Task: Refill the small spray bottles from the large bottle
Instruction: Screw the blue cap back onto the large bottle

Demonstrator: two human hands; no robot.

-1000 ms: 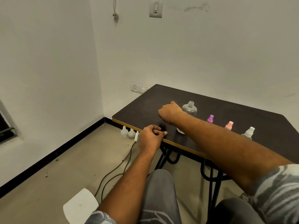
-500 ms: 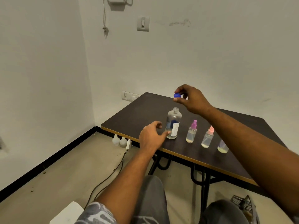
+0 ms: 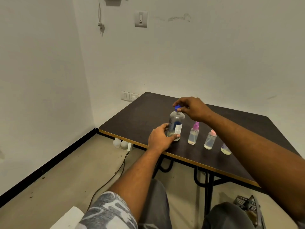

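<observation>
The large clear plastic bottle (image 3: 176, 124) with a white label stands upright near the front edge of the dark rectangular table (image 3: 140, 116), the left hand (image 3: 159, 138) wrapped around its lower body. The right hand (image 3: 192, 109) pinches the small blue cap (image 3: 177, 107) at the top of its neck. To its right stand 3 small clear spray bottles in a row: a purple-topped one (image 3: 193, 135), a pink-topped one (image 3: 210, 140), and a third (image 3: 225, 149) partly hidden by the right forearm.

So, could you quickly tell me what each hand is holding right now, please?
Left hand: closed around the large bottle, low on its body.
Right hand: pinching the blue cap at the bottle's mouth.
</observation>
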